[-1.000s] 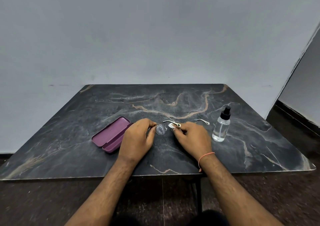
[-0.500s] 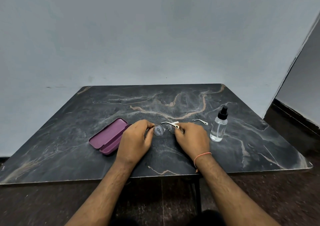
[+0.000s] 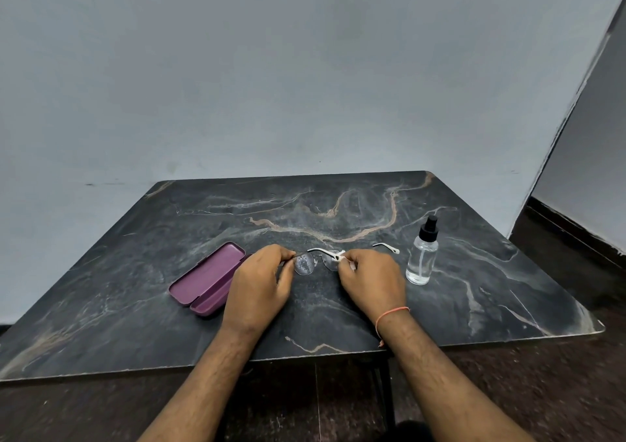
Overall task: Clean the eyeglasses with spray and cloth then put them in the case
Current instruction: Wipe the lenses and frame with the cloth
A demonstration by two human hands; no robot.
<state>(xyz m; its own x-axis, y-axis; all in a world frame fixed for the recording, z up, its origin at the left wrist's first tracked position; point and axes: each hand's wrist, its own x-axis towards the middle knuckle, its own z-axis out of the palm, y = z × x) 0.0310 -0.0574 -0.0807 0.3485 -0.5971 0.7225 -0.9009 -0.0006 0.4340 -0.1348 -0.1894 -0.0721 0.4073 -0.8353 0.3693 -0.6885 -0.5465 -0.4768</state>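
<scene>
Thin-framed eyeglasses (image 3: 305,265) are held just above the dark marble table (image 3: 474,289), with their white-tipped temples pointing away from me. The left lens is speckled with droplets. My left hand (image 3: 261,286) pinches the left end of the frame. My right hand (image 3: 372,282) pinches a small white cloth (image 3: 339,257) against the right lens, which is mostly hidden. An open purple case (image 3: 210,277) lies left of my left hand. A clear spray bottle (image 3: 421,258) with a black nozzle stands upright to the right of my right hand.
The table's front edge (image 3: 305,357) runs under my forearms. A grey wall stands behind the table, and dark floor shows at the right and below.
Both hands stay on the eyeglasses. My right fingers with the white cloth have shifted slightly on the right lens. The case and bottle have not moved.
</scene>
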